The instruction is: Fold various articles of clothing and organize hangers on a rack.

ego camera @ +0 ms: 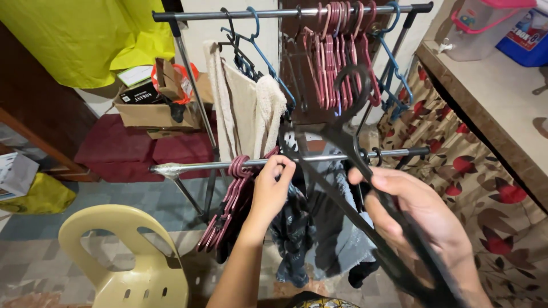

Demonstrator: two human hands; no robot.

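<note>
The clothes rack (pixel 194 91) fills most of what I see, with its top rail (pixel 285 12) across the upper edge and its lower rail (pixel 319 159) running left to right just beyond my hands. A cream plastic chair (pixel 123 256) stands at the lower left. On the right a stone-topped desk (pixel 491 97) carries a clear jug with a pink lid (pixel 479 23) and a blue carton (pixel 528 37), above a flowered curtain (pixel 474 188).

A cream towel (pixel 245 111) hangs from the top rail, beside a crowd of pink hangers (pixel 337 63) and some blue ones (pixel 394 74).

My right hand (pixel 422 222) is closed around the black hangers (pixel 348 142), a stacked bundle. Its long axis runs diagonally from my palm at the lower right up and to the left. The hook (pixel 351 85) is the far end, lying above the lower rail and below the top one. This hand is the nearer one to me.

My left hand (pixel 271 188) reaches further forward, fingers pinched on the lower rail by a second bunch of pink hangers (pixel 228 205). Dark clothes (pixel 308 228) hang under it between my two hands.

On the far left a brown cardboard box (pixel 154 108) sits on a dark red cloth, with a small black carton bearing white lettering (pixel 140 91) in it. A yellow sheet (pixel 85 40) hangs behind it.
</note>
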